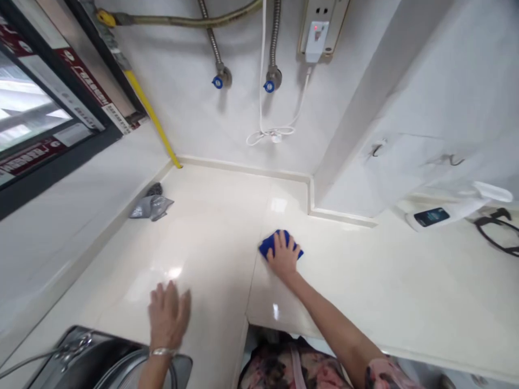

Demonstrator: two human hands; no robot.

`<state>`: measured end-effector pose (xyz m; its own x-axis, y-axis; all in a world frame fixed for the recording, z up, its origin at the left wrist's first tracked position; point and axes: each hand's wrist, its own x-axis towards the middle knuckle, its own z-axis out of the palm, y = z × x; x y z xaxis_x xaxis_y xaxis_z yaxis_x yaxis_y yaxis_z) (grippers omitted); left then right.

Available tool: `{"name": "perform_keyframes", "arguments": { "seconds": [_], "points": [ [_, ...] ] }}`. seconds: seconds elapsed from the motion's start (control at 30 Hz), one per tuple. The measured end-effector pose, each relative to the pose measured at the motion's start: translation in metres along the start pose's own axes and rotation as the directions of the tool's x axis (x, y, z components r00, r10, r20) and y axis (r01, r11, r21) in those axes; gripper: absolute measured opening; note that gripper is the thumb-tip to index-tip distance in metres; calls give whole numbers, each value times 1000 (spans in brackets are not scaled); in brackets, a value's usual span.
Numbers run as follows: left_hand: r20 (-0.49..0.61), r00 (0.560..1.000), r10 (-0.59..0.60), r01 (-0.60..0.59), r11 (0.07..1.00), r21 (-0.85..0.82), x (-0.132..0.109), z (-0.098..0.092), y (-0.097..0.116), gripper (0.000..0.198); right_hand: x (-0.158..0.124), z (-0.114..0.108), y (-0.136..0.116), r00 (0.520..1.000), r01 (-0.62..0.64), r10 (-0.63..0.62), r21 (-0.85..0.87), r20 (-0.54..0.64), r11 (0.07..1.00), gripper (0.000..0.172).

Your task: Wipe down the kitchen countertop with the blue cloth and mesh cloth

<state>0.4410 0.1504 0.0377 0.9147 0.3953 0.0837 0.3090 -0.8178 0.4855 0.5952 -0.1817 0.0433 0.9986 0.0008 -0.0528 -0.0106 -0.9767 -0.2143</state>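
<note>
My right hand (283,260) presses a folded blue cloth (266,246) against the cream countertop (211,216), near the seam between two slabs. Its fingers are spread over the cloth, whose edges show on both sides. Off to the left, my left hand (167,316) hovers just over or rests at the counter by the sink corner. It holds nothing, its fingers are apart and slightly blurred, and a bracelet (162,351) circles the wrist.
A metal sink (184,370) is at lower left. Grey plastic bags (152,207) lie by the left wall. A white spray bottle (454,210) and a black-framed object (498,232) lie at right. A yellow pipe (152,116) meets the back corner; a white cable (263,129) hangs down.
</note>
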Motion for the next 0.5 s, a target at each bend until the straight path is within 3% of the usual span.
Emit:
{"name": "perform_keyframes", "arguments": {
  "seconds": [0.1,0.23,0.37,0.43,0.5],
  "points": [
    [102,972,210,-183,956,-229,-4,46,43,67,-34,6,-28,980,181,-189,118,63,976,68],
    [162,866,473,-431,871,-238,-2,103,106,69,-60,12,-17,933,359,-354,277,-68,891,59],
    [165,828,536,-524,844,-116,15,119,140,66,-70,23,12,979,174,-128,325,-158,930,62],
    [180,818,547,-546,836,-60,27,119,140,62,-69,37,18,982,101,-39,344,-183,934,70],
    [206,811,548,-557,830,-15,40,120,135,55,-63,54,16,976,108,-26,374,-218,921,72]
  ]
}}
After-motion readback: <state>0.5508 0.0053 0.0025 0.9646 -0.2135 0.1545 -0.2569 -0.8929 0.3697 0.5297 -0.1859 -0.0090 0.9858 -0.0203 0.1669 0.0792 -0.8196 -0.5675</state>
